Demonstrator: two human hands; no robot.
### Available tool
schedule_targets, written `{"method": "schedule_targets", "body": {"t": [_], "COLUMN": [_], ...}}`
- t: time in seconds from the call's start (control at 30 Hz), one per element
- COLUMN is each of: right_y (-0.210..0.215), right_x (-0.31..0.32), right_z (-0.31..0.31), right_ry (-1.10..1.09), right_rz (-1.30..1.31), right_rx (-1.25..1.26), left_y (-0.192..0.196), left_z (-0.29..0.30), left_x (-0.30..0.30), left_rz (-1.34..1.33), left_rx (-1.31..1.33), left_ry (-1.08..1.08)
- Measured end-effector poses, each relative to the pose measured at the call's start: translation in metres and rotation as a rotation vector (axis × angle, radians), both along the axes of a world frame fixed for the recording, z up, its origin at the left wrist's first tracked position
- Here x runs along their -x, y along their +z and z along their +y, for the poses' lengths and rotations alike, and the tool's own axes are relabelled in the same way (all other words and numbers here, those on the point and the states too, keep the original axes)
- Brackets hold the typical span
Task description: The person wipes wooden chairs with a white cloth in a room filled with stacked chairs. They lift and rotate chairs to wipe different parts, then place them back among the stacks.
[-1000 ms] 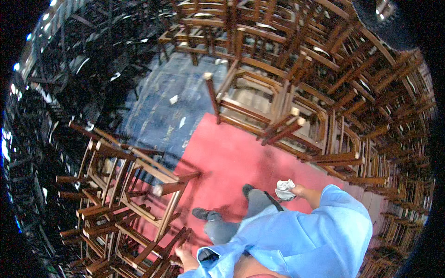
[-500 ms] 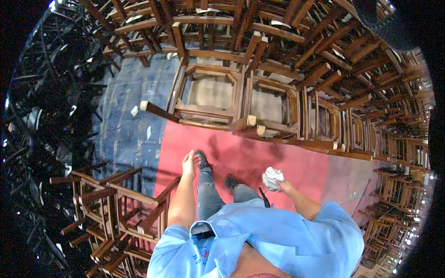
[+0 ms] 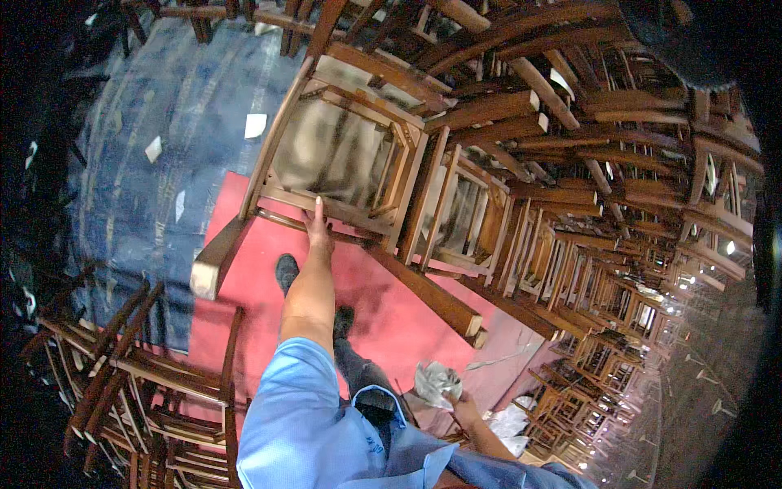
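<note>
My left hand (image 3: 318,231) reaches out to the near rail of an upturned wooden chair (image 3: 281,196). Its fingers are stretched out over the rail and appear to touch it. Beneath the seat, braces cross the corners, and the legs stick out towards me with pale cut ends. Down at my right side, my right hand (image 3: 465,410) is closed around a crumpled white cloth (image 3: 436,381). Close beside the first chair lies a second upturned chair (image 3: 461,213).
A long row of stacked wooden chairs (image 3: 599,244) runs off to the right. More chairs (image 3: 163,371) are piled at my left. Red flooring (image 3: 269,318) lies under my feet, with a dark blue sheet (image 3: 175,163) beyond it. A white bundle (image 3: 509,424) is near my right arm.
My left hand has gone forward from above the floor to the chair's rail. My view has turned and come closer to the chairs. The cloth stays in my right hand.
</note>
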State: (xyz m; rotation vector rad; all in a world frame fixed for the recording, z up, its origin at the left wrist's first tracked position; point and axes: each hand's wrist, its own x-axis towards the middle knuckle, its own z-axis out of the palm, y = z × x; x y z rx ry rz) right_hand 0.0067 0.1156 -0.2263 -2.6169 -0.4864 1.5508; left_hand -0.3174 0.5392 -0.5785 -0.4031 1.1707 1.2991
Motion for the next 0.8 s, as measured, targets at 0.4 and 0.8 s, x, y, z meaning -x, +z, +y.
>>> {"method": "schedule_targets", "body": {"t": [0.4, 0.8], "right_y": [0.014, -0.042], "right_x": [0.025, -0.075], "right_z": [-0.007, 0.069], "right_ry": [-0.055, 0.250], "right_rz": [-0.084, 0.076], "right_rx": [0.030, -0.061], "left_y": [0.053, 0.034], "left_z": [0.043, -0.066], "left_x": [-0.013, 0.086], "left_rz": [0.052, 0.309], "left_rx": [0.128, 0.173], "left_ry": [0.088, 0.114]}}
